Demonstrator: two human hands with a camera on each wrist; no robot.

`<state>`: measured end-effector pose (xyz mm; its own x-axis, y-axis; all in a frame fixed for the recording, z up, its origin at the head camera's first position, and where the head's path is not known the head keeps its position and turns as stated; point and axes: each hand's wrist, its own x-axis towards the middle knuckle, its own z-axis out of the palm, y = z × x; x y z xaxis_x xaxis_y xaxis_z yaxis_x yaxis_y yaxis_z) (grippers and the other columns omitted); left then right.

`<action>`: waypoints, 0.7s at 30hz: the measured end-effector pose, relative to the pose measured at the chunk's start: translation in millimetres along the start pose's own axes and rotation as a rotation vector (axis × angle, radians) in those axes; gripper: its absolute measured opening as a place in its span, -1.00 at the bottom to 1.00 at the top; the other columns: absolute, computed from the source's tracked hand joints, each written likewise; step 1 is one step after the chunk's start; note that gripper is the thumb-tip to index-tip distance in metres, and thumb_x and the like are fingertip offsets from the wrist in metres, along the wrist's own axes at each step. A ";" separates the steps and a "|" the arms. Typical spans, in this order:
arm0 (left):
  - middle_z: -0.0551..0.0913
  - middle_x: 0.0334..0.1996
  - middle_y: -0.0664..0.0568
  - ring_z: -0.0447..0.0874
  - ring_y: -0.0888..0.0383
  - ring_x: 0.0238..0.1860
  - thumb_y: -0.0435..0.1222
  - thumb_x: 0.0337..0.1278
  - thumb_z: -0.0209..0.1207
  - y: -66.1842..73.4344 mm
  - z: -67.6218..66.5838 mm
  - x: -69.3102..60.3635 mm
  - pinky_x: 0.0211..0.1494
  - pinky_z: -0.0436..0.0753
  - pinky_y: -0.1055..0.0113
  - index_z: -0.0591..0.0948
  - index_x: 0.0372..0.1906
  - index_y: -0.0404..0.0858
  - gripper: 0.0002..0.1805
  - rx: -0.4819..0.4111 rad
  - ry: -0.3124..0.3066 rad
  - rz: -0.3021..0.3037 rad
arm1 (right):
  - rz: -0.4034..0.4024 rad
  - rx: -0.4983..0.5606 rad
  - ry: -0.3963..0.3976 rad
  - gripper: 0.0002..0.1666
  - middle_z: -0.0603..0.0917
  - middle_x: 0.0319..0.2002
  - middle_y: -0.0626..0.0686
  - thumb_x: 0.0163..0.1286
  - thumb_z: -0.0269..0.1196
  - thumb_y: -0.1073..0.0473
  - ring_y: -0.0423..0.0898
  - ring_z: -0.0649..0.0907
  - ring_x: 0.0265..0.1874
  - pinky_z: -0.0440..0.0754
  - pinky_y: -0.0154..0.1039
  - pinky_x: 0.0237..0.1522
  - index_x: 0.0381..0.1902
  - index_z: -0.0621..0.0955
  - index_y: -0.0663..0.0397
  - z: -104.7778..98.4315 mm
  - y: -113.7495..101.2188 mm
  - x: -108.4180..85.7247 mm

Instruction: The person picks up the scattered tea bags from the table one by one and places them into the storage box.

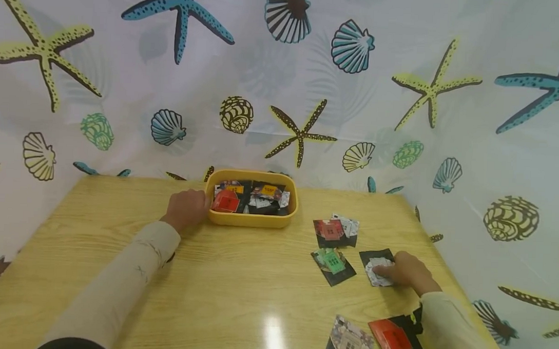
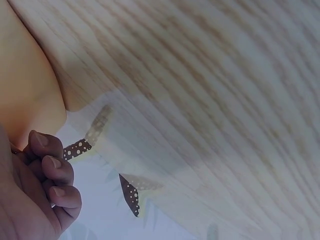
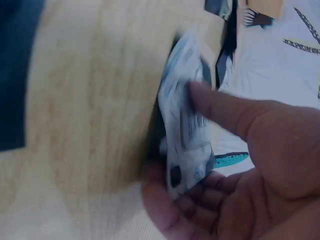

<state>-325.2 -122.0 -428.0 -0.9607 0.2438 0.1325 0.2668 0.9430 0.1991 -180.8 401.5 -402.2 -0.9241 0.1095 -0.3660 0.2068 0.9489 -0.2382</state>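
My right hand (image 1: 404, 273) pinches a black-and-white packet (image 1: 379, 266) on the right of the table. In the right wrist view, the thumb of the right hand (image 3: 280, 150) presses the face of the packet (image 3: 187, 135), with fingers behind it and the packet tilted up. My left hand (image 1: 187, 210) grips the left side of a yellow bin (image 1: 250, 220) at the table's back. Curled fingers of the left hand (image 2: 45, 185) show against the outside of the bin (image 2: 30, 75) in the left wrist view; its thumb is hidden. Several packets, including a red one (image 1: 226, 201), lie inside the bin.
Right of the bin, a red-and-black packet (image 1: 330, 232) overlaps a white one (image 1: 350, 227). A green packet (image 1: 334, 263) lies just below them. Nearer the front are a beige packet (image 1: 349, 345) and a red packet (image 1: 394, 340). Patterned cloth (image 1: 264, 92) hangs behind the wooden table (image 1: 238, 286).
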 end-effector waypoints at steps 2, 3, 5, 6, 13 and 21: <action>0.38 -0.71 0.00 0.39 0.05 -0.64 -0.18 0.42 -0.19 1.5 0.7 -0.1 -0.57 0.49 0.12 0.42 -0.66 -0.24 -0.53 -0.006 -0.009 0.002 | -0.041 0.071 0.012 -0.48 0.56 -0.45 0.19 0.46 0.18 -0.06 -0.04 0.52 -0.50 0.51 -0.15 -0.43 -0.29 0.50 0.41 -2.7 -0.5 1.3; 0.38 -0.72 -0.01 0.40 0.05 -0.65 -0.18 0.42 -0.19 2.5 -0.1 -0.6 -0.57 0.50 0.12 0.42 -0.66 -0.25 -0.52 -0.005 -0.008 0.005 | -0.065 0.107 0.028 -0.54 0.57 -0.43 0.19 0.50 0.11 0.01 -0.04 0.54 -0.49 0.54 -0.14 -0.42 -0.25 0.48 0.42 -4.0 -2.5 1.7; 0.37 -0.73 0.00 0.40 0.05 -0.66 -0.19 0.42 -0.19 4.2 -1.6 -0.6 -0.59 0.50 0.12 0.42 -0.65 -0.25 -0.52 0.006 -0.009 0.008 | -0.101 0.213 0.077 -0.62 0.56 -0.48 0.17 0.57 -0.02 0.11 -0.05 0.56 -0.54 0.55 -0.17 -0.48 -0.18 0.46 0.43 -5.9 -11.0 2.9; 0.37 -0.73 0.00 0.40 0.05 -0.66 -0.19 0.42 -0.19 5.2 -2.5 -0.4 -0.59 0.49 0.13 0.42 -0.65 -0.25 -0.53 0.009 -0.011 0.008 | -0.113 0.277 0.108 -0.63 0.55 -0.50 0.15 0.59 -0.07 0.14 -0.06 0.56 -0.57 0.55 -0.19 -0.51 -0.15 0.46 0.41 -6.6 -17.1 3.6; 0.31 -0.73 0.03 0.35 0.08 -0.65 -0.18 0.41 -0.21 3.4 -5.4 2.5 -0.60 0.43 0.19 0.40 -0.65 -0.24 -0.53 0.010 -0.046 -0.011 | -0.167 0.726 0.171 -0.54 0.57 -0.49 -0.02 0.63 -0.13 0.06 -0.21 0.53 -0.68 0.36 -0.32 -0.65 0.10 0.44 0.39 -22.4 -89.9 23.6; 0.31 -0.73 0.04 0.34 0.09 -0.66 -0.17 0.40 -0.21 -0.1 -1.6 2.8 -0.61 0.40 0.21 0.40 -0.66 -0.22 -0.53 0.012 -0.030 -0.005 | -0.198 0.923 0.025 -0.56 0.63 -0.22 0.17 0.55 -0.09 0.26 -0.25 0.62 -0.61 0.61 -0.38 -0.52 0.24 0.41 0.44 -16.5 -185.8 56.0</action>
<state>-327.9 -121.7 -426.1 -0.9641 0.2453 0.1019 0.2608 0.9470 0.1877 -276.3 236.2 -363.6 -0.9741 -0.0123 -0.2256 0.2078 0.3427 -0.9162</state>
